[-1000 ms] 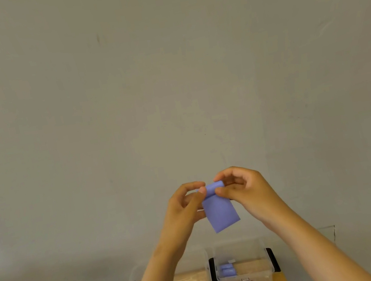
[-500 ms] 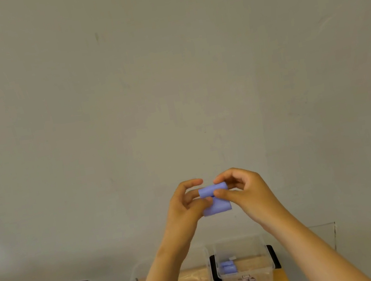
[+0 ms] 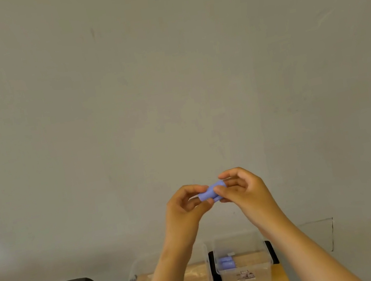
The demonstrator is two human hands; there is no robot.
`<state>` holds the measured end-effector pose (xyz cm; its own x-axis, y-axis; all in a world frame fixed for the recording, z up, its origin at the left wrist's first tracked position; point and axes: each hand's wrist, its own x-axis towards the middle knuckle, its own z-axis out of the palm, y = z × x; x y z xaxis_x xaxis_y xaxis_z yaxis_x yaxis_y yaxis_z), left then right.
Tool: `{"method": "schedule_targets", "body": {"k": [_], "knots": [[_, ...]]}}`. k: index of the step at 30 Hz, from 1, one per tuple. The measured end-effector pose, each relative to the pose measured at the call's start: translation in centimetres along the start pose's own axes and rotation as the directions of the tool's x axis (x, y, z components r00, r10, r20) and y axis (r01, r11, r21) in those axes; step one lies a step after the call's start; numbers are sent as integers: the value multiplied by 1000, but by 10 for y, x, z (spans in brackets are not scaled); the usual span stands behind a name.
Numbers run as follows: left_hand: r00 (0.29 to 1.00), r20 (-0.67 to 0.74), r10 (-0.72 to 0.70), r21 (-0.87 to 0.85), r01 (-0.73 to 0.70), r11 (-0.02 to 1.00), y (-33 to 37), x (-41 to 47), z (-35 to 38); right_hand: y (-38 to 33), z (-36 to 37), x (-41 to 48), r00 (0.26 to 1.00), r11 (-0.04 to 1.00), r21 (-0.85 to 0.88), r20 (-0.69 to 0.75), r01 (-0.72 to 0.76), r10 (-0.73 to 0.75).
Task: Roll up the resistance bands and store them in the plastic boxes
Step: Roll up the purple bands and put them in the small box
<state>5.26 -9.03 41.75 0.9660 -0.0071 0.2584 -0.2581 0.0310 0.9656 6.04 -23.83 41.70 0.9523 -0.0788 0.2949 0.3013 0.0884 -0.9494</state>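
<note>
A rolled purple band (image 3: 210, 193) is being held up.
Left hand (image 3: 184, 211) and right hand (image 3: 245, 191) are each pinching one end, grips narrow around it.

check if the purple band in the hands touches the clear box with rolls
Apart. Head view: the left hand and right hand hold the purple band well above the clear box.
</note>
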Motion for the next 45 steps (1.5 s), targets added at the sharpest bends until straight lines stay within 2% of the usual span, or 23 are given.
{"method": "schedule_targets", "body": {"k": [4,6,11,16,26,30,34,39,41,45], "knots": [[996,12,-89,-169,89,982,-4,-3,5,0,-1,-3,999,998,-32,-5,53,-53],[996,2,-90,-207,89,974,-7,-3,8,3,1,-6,997,998,-7,-56,55,-55],[990,-140,-32,-159,9,987,-19,-2,24,17,10,-9,971,998,-14,-232,59,-61],[971,-235,-49,-157,12,988,-31,4,47,27,20,-9,946,995,-46,-306,94,-104],[976,-197,-95,-47,87,995,-60,24,44,56,18,8,953,997,-65,-298,40,-58],[983,-138,-121,-5,121,993,-76,34,34,79,11,20,961,998,-56,-275,-37,20],[985,-86,-152,-35,150,988,-99,47,16,105,2,38,967,983,43,-178,-176,181],[947,-83,-309,-181,291,939,-139,68,5,144,-1,58,929,933,146,-124,-330,348],[921,-49,-386,-214,368,905,-159,75,2,162,0,64,916,923,118,-129,-367,380],[871,-105,-480,-100,471,876,-205,86,-6,207,-2,74,898,909,19,-149,-417,415]]}}
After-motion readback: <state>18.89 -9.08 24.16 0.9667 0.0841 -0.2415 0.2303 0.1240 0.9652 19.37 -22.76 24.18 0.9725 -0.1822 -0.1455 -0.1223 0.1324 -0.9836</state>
